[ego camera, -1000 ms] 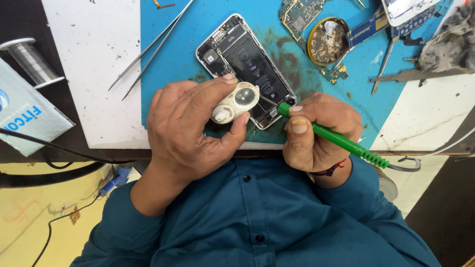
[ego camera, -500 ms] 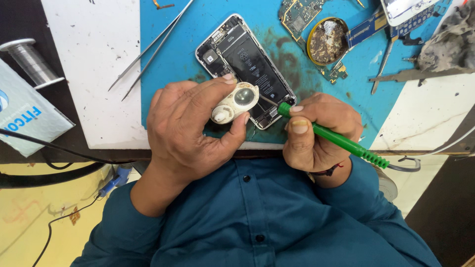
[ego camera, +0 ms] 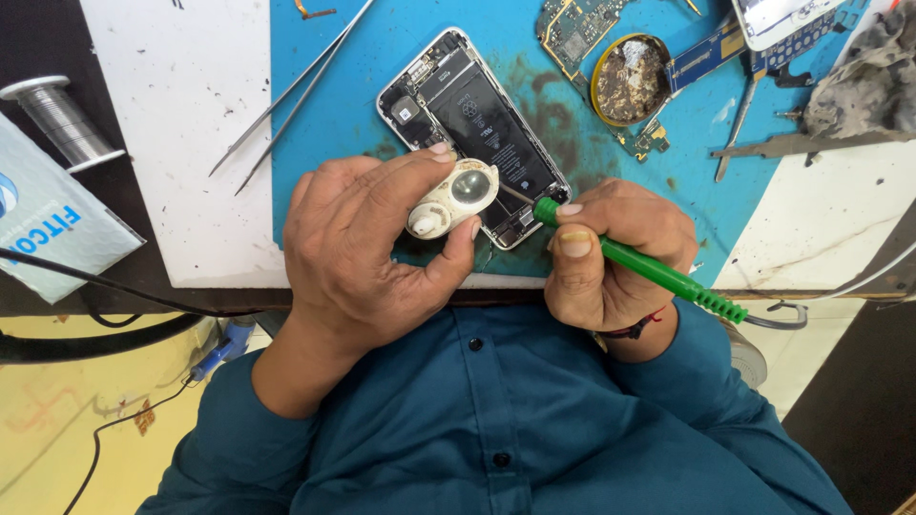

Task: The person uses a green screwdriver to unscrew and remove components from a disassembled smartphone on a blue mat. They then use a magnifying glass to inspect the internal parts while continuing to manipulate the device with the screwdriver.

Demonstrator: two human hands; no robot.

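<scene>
Two closed grips: left hand [ego camera: 367, 253] round magnifier [ego camera: 453, 197], right hand [ego camera: 611, 253] round green tool [ego camera: 658, 277], over opened phone [ego camera: 458, 105].

Tweezers [ego camera: 291, 95] lie left on the blue mat [ego camera: 334, 57], a flux tin [ego camera: 632, 79] beside circuit boards [ego camera: 572, 33].

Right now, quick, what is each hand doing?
Left hand: closed, holding a small cream-coloured magnifier over the opened phone.
Right hand: closed, holding a green-handled tool, tip at the phone.
</scene>
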